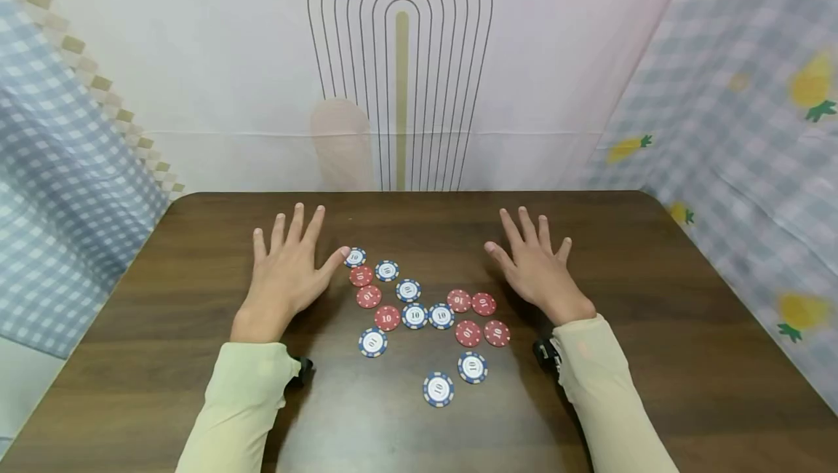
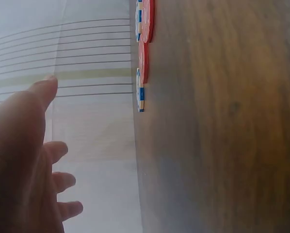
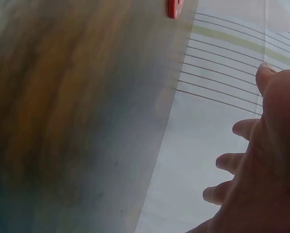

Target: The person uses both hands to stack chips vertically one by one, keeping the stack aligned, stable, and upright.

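Note:
Poker chips marked 10 lie flat and scattered over the middle of the table, several of them red point(image 1: 369, 296) and several blue and white point(image 1: 438, 389). Left of them, my left hand point(image 1: 284, 273) is held palm down with its fingers spread, the thumb tip overlapping the upper-left blue chip point(image 1: 354, 260) in the head view. My right hand point(image 1: 542, 269) spreads its fingers in the same way, right of the red chips point(image 1: 484, 304), and holds nothing. In the left wrist view the left hand point(image 2: 24, 160) shows clear of the tabletop, its thumb and fingers apart and gripping nothing.
The dark wooden table point(image 1: 655, 356) ends at a far edge before a white cloth point(image 1: 249, 58) with arched lines. Checked cloths hang at the left point(image 1: 72, 153) and right point(image 1: 740, 138). A black band point(image 1: 545, 353) sits at the right wrist.

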